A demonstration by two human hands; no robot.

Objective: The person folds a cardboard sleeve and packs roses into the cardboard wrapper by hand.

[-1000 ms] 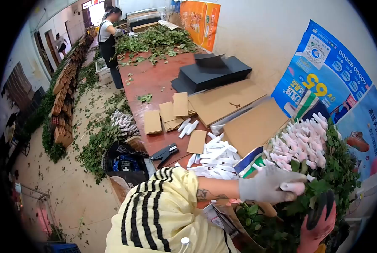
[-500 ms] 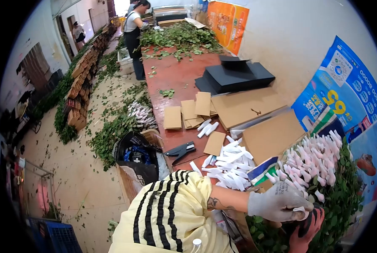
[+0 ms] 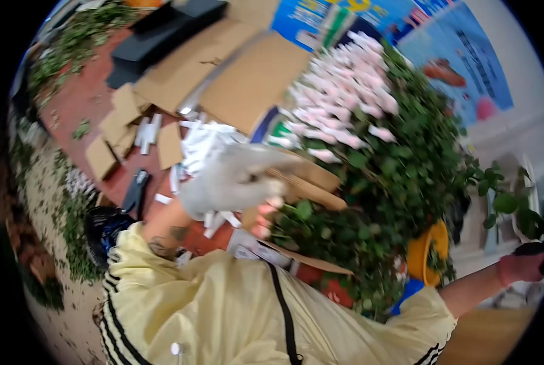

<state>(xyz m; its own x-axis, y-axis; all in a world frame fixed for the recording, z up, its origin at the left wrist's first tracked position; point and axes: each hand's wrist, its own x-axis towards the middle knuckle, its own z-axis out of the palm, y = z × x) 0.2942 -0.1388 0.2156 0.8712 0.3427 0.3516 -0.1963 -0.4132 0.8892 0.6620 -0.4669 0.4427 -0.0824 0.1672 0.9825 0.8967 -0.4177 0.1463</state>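
My left hand (image 3: 238, 182), in a grey glove with pinkish fingertips showing, is blurred over the near end of the table. Its fingers stretch apart towards a cardboard edge (image 3: 311, 188), and I see nothing held. Stretched far to the right, my right hand (image 3: 524, 263) wears a red glove with black on it. Its fingers merge with the dark edge of the view. Leafy stems (image 3: 509, 204) hang just above it; whether it holds one is unclear. Between the hands stands a big bundle of leafy stems (image 3: 405, 176), with flower heads in white sleeves (image 3: 345, 97).
White sleeves (image 3: 208, 146) lie heaped on the red table (image 3: 80, 79), near a black stapler (image 3: 136, 191) and small cardboard pieces (image 3: 101, 157). Behind are large cardboard sheets (image 3: 253, 79) and black boxes (image 3: 162, 39). A yellow ring-shaped object (image 3: 427, 252) sits below the leaves.
My view has swung right. The hands were together at the bundle's front; the right hand has moved far right and the left hand has come away, its fingers now stretched.
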